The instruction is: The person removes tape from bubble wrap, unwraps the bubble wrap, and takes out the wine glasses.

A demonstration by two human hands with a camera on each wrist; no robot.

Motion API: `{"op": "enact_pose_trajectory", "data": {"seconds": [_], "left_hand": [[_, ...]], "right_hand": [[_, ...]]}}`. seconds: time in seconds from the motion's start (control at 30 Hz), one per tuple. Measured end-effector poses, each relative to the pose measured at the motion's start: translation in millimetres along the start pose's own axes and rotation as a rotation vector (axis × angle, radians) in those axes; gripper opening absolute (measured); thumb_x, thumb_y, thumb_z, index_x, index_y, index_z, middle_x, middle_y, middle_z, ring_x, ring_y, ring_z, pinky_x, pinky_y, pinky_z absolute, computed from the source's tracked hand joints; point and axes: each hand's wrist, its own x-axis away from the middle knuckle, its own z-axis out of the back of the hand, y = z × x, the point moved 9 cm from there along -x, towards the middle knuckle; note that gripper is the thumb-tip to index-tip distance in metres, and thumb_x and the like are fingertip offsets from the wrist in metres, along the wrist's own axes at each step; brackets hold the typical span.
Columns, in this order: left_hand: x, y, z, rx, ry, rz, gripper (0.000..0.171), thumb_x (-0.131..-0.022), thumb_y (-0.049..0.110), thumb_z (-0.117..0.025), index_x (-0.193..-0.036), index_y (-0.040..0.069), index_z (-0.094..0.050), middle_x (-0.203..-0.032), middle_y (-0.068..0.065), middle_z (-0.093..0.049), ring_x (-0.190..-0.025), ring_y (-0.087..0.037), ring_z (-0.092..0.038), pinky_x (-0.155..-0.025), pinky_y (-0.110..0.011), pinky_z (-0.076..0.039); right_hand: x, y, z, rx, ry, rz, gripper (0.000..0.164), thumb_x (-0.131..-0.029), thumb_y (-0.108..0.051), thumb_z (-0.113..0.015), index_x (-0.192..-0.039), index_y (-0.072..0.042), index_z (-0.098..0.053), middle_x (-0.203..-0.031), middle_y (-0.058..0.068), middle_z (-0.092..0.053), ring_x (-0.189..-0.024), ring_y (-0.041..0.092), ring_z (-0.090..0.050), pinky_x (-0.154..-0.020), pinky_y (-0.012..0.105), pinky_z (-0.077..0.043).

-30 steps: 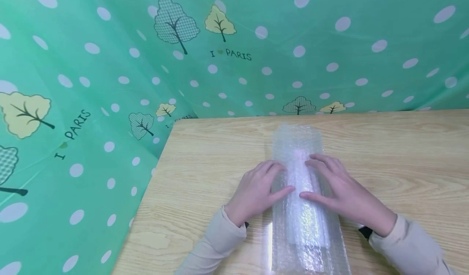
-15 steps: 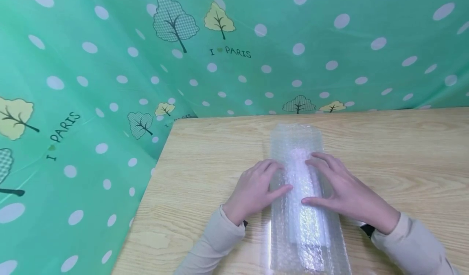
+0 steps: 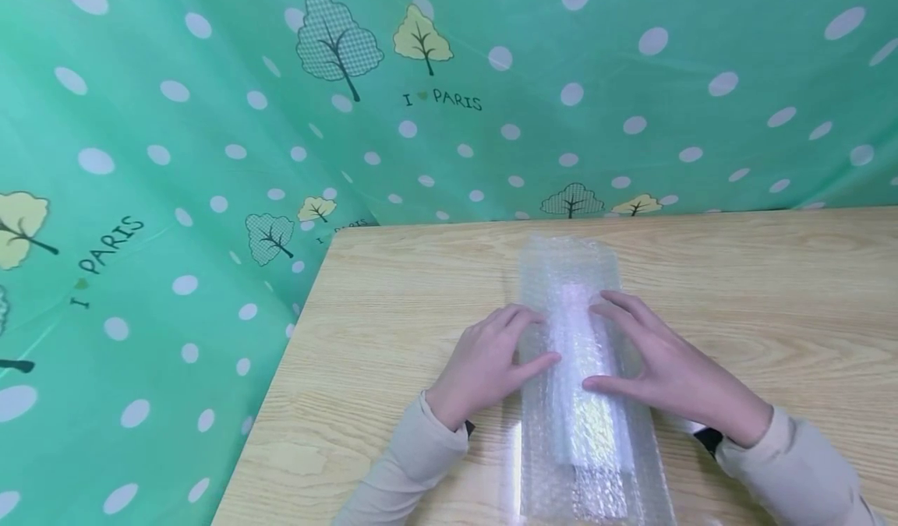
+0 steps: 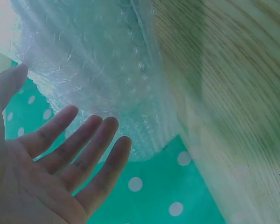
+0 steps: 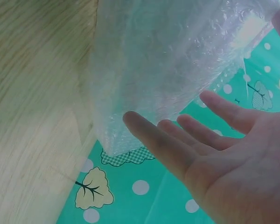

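Observation:
A long bundle of clear bubble wrap (image 3: 596, 425) lies lengthwise on the table in the head view. Something whitish shows through its middle; its kind cannot be made out. On the bundle's left side, my left hand (image 3: 484, 366) rests with fingers spread and gently bent. My right hand (image 3: 673, 370) touches the right side, thumb and fingers apart. In the left wrist view, the fingertips (image 4: 111, 125) meet the bubble wrap (image 4: 93, 60) without curling round it. The right wrist view likewise has extended fingers (image 5: 154, 140) against the wrap (image 5: 158, 60).
Beneath everything is a wood-grain table (image 3: 393, 292), its left edge slanting down the head view. A green cloth (image 3: 491, 105) with white dots and printed trees hangs behind the table and along its left side.
My right hand has shifted slightly to the right, its thumb moving a little down and right along the wrap. The left hand and the bundle have hardly moved.

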Motion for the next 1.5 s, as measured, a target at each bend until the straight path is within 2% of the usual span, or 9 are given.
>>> {"op": "enact_pose_trajectory", "data": {"seconds": [0.7, 1.07, 1.3, 1.5], "left_hand": [[0.6, -3.0, 1.6, 0.006, -0.006, 0.013, 0.051, -0.087, 0.058, -0.048, -0.121, 0.020, -0.054, -0.121, 0.008, -0.054, -0.099, -0.007, -0.054, -0.079, -0.025, -0.050], [0.4, -4.9, 2.3, 0.047, -0.029, 0.043, 0.053, -0.087, 0.061, -0.044, -0.122, 0.022, -0.053, -0.121, 0.009, -0.053, -0.095, -0.005, -0.053, -0.081, -0.025, -0.049], [0.3, -6.2, 2.1, 0.074, -0.054, 0.071, 0.057, -0.089, 0.064, -0.034, -0.124, 0.023, -0.052, -0.123, 0.009, -0.053, -0.103, -0.008, -0.054, -0.086, -0.029, -0.047], [0.9, -8.4, 1.3, 0.075, -0.063, 0.081, 0.059, -0.087, 0.066, -0.034, -0.124, 0.024, -0.052, -0.124, 0.010, -0.051, -0.106, -0.008, -0.052, -0.086, -0.030, -0.047]], "right_hand": [[2.2, 2.9, 3.1, 0.016, -0.001, -0.015, 0.086, -0.070, -0.054, -0.072, -0.138, -0.014, -0.037, -0.146, 0.008, -0.026, -0.121, 0.032, -0.041, -0.083, 0.057, -0.046], [5.5, 5.3, 5.9, 0.034, -0.006, -0.037, 0.086, -0.071, -0.054, -0.071, -0.139, -0.015, -0.036, -0.147, 0.006, -0.023, -0.120, 0.033, -0.042, -0.081, 0.057, -0.047], [4.8, 5.7, 8.1, 0.046, -0.002, -0.028, 0.086, -0.072, -0.053, -0.072, -0.140, -0.015, -0.035, -0.147, 0.008, -0.024, -0.123, 0.034, -0.038, -0.080, 0.059, -0.047], [4.5, 4.9, 9.8, 0.054, -0.003, -0.018, 0.085, -0.072, -0.052, -0.072, -0.139, -0.015, -0.035, -0.147, 0.007, -0.024, -0.124, 0.033, -0.035, -0.079, 0.059, -0.047]]}}
